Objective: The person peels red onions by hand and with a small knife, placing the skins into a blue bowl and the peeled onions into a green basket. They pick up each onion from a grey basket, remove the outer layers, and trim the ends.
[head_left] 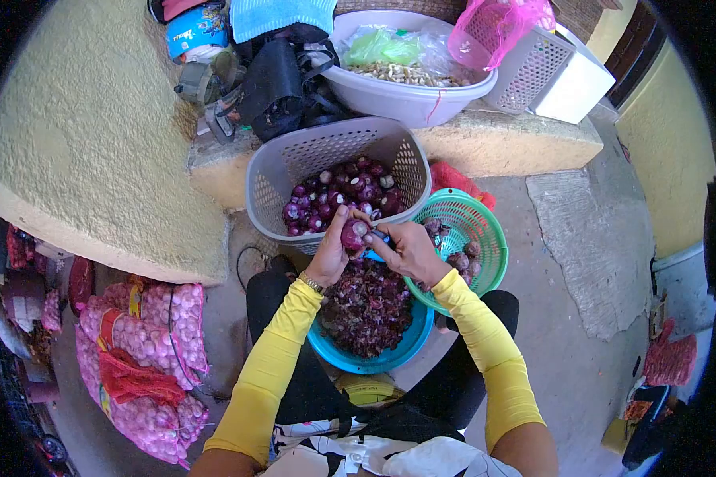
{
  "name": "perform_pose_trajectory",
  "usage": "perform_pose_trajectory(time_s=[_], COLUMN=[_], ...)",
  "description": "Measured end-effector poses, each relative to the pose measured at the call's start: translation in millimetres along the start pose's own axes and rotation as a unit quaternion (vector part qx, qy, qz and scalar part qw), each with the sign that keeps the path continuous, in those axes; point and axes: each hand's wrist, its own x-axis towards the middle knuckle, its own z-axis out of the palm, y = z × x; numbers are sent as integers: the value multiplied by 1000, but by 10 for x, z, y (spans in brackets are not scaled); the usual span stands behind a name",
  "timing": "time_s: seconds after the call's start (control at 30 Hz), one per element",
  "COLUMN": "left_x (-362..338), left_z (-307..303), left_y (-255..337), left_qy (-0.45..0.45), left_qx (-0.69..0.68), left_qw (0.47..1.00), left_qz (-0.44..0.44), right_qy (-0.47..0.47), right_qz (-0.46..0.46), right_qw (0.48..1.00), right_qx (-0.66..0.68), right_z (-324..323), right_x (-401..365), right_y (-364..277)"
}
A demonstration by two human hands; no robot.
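My left hand (331, 253) is closed around a red onion (356, 234), held above the blue basin. My right hand (412, 253) is closed on what looks like a small knife (380, 236), mostly hidden by the fingers, right against the onion. Below both hands, the blue basin (359, 365) holds a heap of dark purple onion skins (366, 310). Just beyond them stands a grey perforated basket (260, 191) with many shiny peeled red onions (338, 191). By my right wrist, a green colander (497, 246) contains several duller, unpeeled onions (465, 259).
Pink net sacks of garlic-like bulbs (147, 330) lie at left beside a wall (95, 143). On the ledge (517, 147) are a large pale tub (422, 99), a black bag (272, 89) and a grey crate (529, 71). A red net (461, 183) lies behind the colander.
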Motion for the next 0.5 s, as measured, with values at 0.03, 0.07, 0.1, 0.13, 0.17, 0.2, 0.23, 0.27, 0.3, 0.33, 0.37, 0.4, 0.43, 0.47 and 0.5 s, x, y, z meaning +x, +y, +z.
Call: perform_pose_trajectory(time_s=[0.03, 0.07, 0.1, 0.13, 0.17, 0.2, 0.23, 0.27, 0.3, 0.33, 0.37, 0.4, 0.43, 0.47, 0.5], left_x=[5, 5, 0, -19, -19, -17, -18, -20, -8, -1, -9, -16, -30, -47, -52], left_z=[-1, 0, 10, 20, 31, 40, 51, 59, 45, 16, -3, 23, 52, 83, 111], left_y=[2, -2, 5, 10, 23, 24, 16, 8, 5, -4, -22, -11, -1, 16, 39], left_qy=[-6, -12, -12, -12, -14, -14, -16, -17, -18, -43, -67, -66, -35, -4, -4], left_qx=[-16, -33, -33, -45, -56, -56, -69, -82, -82, -92, -102, -103, -114, -126, -127], left_qw=[1000, 999, 999, 999, 998, 998, 997, 996, 995, 993, 990, 990, 989, 987, 987], left_qz=[-3, -8, -9, -20, -29, -29, -37, -45, -44, -57, -70, -70, -84, -99, -97], right_qy=[1, 3, 5, 4, 0, -4, -4, 4, 12, 12, 20, 28, 27, 30, 33], right_qz=[-1, -14, -25, -23, -30, -36, -35, -43, -52, -52, -52, -54, -55, -60, -67], right_qw=[1000, 1000, 1000, 1000, 1000, 999, 999, 999, 999, 999, 998, 998, 998, 998, 997], right_qx=[-1, 2, 5, 6, -2, -12, -12, -4, 4, 3, 8, 13, 14, 0, -16], right_z=[-10, -21, -22, -8, -5, -7, -9, -5, -6, -2, 14, 19, 18, 6, -17], right_x=[11, 9, 1, -15, -10, -6, -13, -20, -14, -12, -24, -20, -19, -20, -9], right_y=[-7, -22, -30, -22, 2, 16, 16, 10, 9, 10, 11, 9, -6, -32, -51])
